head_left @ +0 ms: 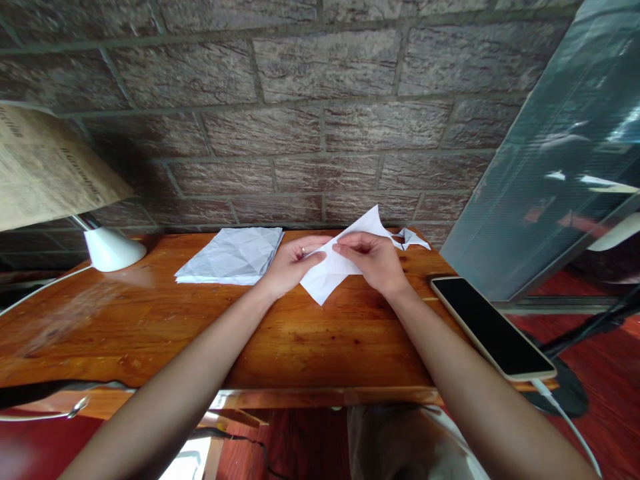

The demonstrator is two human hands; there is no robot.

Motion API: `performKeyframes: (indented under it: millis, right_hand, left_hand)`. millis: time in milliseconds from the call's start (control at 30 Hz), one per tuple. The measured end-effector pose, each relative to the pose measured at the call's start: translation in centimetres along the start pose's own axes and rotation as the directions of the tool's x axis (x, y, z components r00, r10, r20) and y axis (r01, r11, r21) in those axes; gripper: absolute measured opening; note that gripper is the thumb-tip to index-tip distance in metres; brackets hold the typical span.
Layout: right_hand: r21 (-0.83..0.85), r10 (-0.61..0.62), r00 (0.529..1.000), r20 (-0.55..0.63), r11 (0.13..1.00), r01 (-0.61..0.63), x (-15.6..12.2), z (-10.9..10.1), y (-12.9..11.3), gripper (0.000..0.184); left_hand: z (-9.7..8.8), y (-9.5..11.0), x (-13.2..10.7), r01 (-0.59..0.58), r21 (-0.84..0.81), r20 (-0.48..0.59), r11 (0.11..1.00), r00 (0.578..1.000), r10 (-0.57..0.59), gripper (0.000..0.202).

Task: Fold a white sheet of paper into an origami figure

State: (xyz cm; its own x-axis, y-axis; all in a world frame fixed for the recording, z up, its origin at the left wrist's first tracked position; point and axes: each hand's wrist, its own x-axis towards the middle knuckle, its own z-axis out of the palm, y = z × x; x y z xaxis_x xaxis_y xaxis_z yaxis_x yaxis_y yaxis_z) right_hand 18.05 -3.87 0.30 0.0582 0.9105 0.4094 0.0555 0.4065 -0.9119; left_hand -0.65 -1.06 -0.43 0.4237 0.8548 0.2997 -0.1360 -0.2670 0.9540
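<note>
Fingers (315,259) of your left hand (287,267) and right hand (377,261) are clamped on 1 white sheet (325,283).
You hold it over the counter (320,347), between the creased paper stack (230,253) on your left and the small folded piece (414,239) on your right; whether its lower corner touches the wood is hard to tell. Pull harder with 1 hand than the other, and the sheet could slip, tear or crease off line. Your thumbs hide part of it, so a crooked edge might go unnoticed. Swing your right forearm outward and you could bump the phone (493,327); a snag on its cable (565,407) might drag it off.
</note>
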Motion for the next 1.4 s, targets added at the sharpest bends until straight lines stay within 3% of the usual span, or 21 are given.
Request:
performKeyframes:
  millis: [167, 633, 1400]
  right_hand:
    - [0.032, 0.014, 1.0, 0.006, 0.999, -0.014, -0.07, 0.26, -0.02, 0.036]
    - [0.041, 0.03, 0.998, 0.051, 0.999, -0.032, -0.22, 0.22, -0.29, 0.038]
    - [0.043, -0.021, 0.997, 0.069, 0.999, 0.018, -0.3, 0.1, -0.56, 0.043]
  left_hand:
    - [0.35, -0.1, -0.02, -0.035, 0.045, -0.093, 0.998, 0.995, 0.039, 0.039]
    - [0.53, -0.07, -0.1, -0.057, 0.038, -0.085, 0.998, 0.995, 0.06, 0.035]
    - [0.62, -0.01, -0.11, 0.03, -0.083, -0.107, 0.996, 0.993, -0.039, 0.04]
